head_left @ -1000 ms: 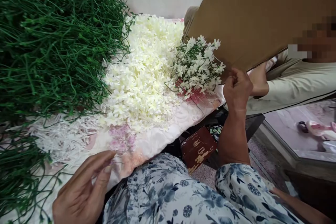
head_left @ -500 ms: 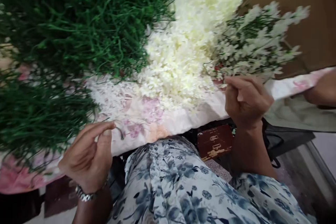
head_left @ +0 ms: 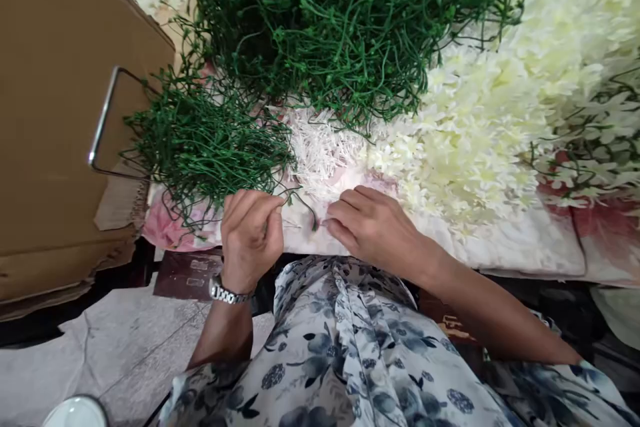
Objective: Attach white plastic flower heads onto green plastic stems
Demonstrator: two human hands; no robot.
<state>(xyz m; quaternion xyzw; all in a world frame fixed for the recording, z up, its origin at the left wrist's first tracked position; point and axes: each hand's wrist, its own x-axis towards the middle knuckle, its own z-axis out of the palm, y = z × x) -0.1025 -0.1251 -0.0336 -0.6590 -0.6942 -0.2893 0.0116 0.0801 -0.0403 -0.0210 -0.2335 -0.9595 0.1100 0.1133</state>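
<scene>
one green stem (head_left: 303,199) runs rightward from the left hand (head_left: 254,233), grip pinched tight around it; right hand (head_left: 373,230), grip closed, sits just beside the stem's drooping tip, contents hard to tell.

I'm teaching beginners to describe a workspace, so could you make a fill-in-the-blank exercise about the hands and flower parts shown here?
1. The silver metal-link band circles the person's ____ wrist.
2. The left hand pinches a thin, curved stem whose colour is ____.
3. As pictured, the broad heap of cream-coloured, petalled blossoms lies to the ____ of the heap of thin white sticks.

Missing words: left; green; right
</scene>
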